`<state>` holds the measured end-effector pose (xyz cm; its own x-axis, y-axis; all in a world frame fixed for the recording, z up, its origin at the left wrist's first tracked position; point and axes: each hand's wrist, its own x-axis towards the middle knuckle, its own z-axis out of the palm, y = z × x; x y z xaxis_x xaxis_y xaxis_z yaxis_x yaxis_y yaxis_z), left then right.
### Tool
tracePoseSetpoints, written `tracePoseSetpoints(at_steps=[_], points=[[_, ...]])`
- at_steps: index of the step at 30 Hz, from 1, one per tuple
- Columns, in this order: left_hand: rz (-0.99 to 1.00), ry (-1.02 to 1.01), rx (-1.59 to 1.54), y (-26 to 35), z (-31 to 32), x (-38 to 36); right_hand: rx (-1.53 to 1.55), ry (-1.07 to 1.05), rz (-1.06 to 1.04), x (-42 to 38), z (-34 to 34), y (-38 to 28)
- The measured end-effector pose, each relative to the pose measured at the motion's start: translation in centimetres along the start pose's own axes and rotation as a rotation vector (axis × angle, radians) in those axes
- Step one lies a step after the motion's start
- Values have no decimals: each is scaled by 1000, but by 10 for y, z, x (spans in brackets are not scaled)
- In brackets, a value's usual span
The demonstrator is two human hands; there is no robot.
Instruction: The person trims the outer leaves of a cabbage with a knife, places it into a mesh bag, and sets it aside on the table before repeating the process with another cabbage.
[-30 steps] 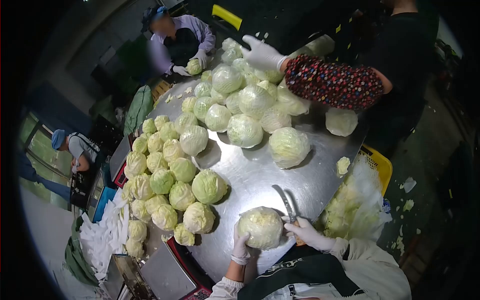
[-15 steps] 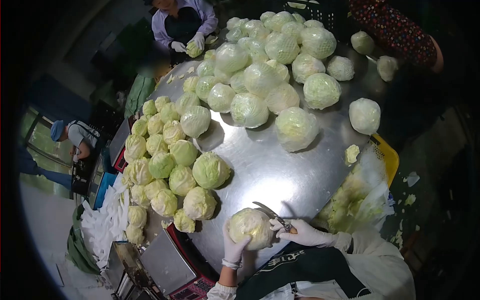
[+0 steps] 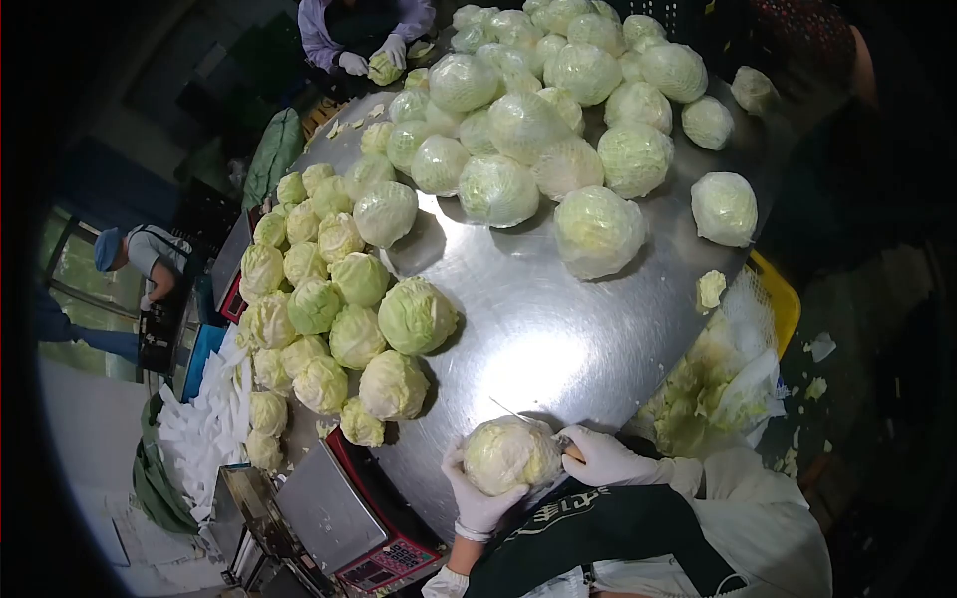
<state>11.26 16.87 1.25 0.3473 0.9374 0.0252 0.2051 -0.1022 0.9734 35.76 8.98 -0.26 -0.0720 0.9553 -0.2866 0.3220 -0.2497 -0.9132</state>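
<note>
A pale cabbage (image 3: 511,453) sits at the near edge of the metal table, with my gloved left hand (image 3: 482,496) wrapped around its left and lower side. My gloved right hand (image 3: 610,458) is closed on the wooden handle of a knife (image 3: 573,451) at the cabbage's right side. The blade is mostly hidden behind the cabbage; only a thin bright edge shows above it. To the left, unwrapped cabbages (image 3: 356,337) stand close together. Farther back lies a pile of cabbages in clear wrap (image 3: 498,191).
A scale (image 3: 332,510) stands at the near left. White strips (image 3: 206,429) hang beyond it. At right, a yellow crate (image 3: 776,299) holds leaf trimmings. A loose leaf (image 3: 711,290) lies near the table edge. One co-worker's gloved hands (image 3: 379,60) hold a cabbage; another person (image 3: 150,264) works far left.
The knife's curved blade has gone from plain view above the cabbage to mostly behind it. My right hand has shifted slightly right. The whole view has tilted a little.
</note>
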Motion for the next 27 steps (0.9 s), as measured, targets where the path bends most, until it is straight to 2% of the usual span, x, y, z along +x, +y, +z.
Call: tracePoseSetpoints(at_steps=[3, 4, 5, 9, 10, 11, 12, 13, 14, 16, 17, 19, 20, 22, 26, 27], points=[[-36, 34, -23, 27, 27, 10, -79, 36, 121, -6, -14, -16], [58, 62, 107, 7, 24, 8, -79, 55, 103, -11, -19, -20], [59, 48, 102, 2, 25, 8, -78, 72, 87, -17, -22, -23], [131, 97, 189, 6, 31, 8, -203, 76, -74, -41, -22, -26], [151, 117, 229, 9, 32, 8, -267, 155, -178, -44, -18, -22], [148, 109, 227, 14, 31, 10, -265, 157, -170, -45, -18, -19], [169, 69, 283, 20, 30, 12, -512, 110, -322, -45, -20, -17], [191, 30, 337, 22, 30, 13, -639, 78, -391, -45, -22, -18], [186, 25, 330, 18, 32, 13, -763, 53, -465, -45, -24, -19], [152, 70, 121, 9, 36, 12, -745, 64, -487, -38, -32, -33], [149, 67, 118, 7, 36, 13, -746, 63, -481, -32, -33, -39], [271, 75, 288, 5, 36, 12, -358, 126, -59, -19, -31, -52], [266, 67, 286, 6, 36, 12, -308, 77, -17, -6, -31, -50], [89, 136, 183, 11, 39, 17, -296, 2, 38, 7, -32, -54], [122, 116, 218, 6, 36, 20, -350, -14, -23, -30, -40, -54], [185, 77, 272, 8, 35, 20, -250, -92, 200, -33, -43, -59]])
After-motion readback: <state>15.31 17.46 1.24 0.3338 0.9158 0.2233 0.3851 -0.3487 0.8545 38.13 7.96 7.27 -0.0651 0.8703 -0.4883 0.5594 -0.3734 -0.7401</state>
